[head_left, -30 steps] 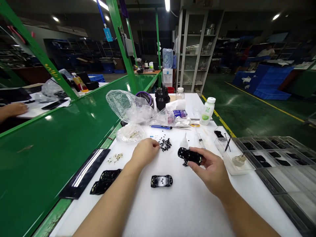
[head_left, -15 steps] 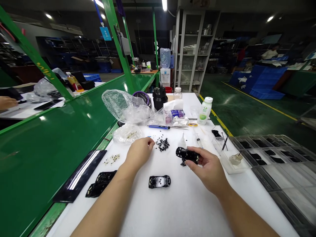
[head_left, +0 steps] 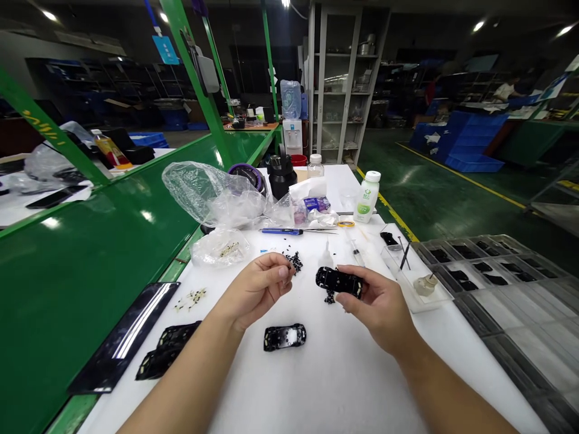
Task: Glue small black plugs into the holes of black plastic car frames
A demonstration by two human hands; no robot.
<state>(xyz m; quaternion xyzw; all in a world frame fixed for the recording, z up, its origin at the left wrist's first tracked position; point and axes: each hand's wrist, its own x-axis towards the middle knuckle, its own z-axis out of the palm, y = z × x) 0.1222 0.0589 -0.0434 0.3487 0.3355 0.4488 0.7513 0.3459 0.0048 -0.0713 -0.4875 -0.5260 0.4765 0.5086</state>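
Note:
My right hand holds a black perforated car-shaped plastic piece between thumb and fingers, above a small scatter of black bits. My left hand is raised off the white foam table surface, fingertips pinched together beside a heap of tiny black parts. Whether those fingertips hold a tiny part is hidden. A second black car-shaped piece lies between my hands, nearer me.
Left of my hands lie stacked black frames, a glossy black strip and pale small parts. A clear bag of parts and a blue-handled knife lie ahead. A clear box with tweezers and grey compartment trays stand right.
My left hand has lifted from the table and its fingertips have come together near the black heap. The right hand keeps its piece. The whole scene has shifted left as my head turned.

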